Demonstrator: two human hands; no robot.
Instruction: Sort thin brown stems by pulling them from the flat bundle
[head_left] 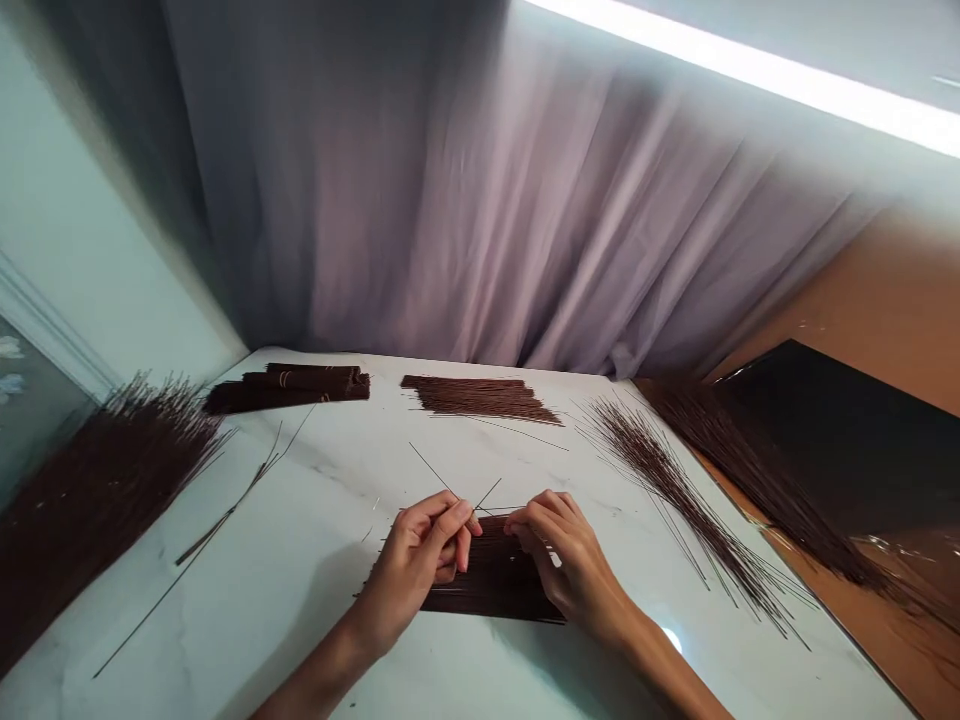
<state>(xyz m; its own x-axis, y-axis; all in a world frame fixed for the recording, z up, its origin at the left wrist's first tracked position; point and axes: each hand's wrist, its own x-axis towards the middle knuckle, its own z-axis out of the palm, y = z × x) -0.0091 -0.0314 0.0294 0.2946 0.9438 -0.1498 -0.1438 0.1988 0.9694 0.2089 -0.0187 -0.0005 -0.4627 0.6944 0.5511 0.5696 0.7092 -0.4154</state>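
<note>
Dark brown thin sticks lie side by side in a flat pile [499, 585] on the white marbled table, beneath both hands. My left hand [429, 545] is closed, thumb against fingers, pinching thin sticks that cross and poke out above its fingertips. To its right, my right hand [559, 550] has its thumb and fingertips pressed together at the pile's upper edge, by the end of a thin stick. Whether it grips that stick is too small to tell.
Tied bundles [300, 387] and a loose row of sticks [484, 398] lie at the back. Large heaps flank the table at left [112, 480] and right [780, 490]. A spread bunch [690, 500] lies right of my hands, a few loose sticks [225, 520] left. A curtain [465, 200] hangs behind.
</note>
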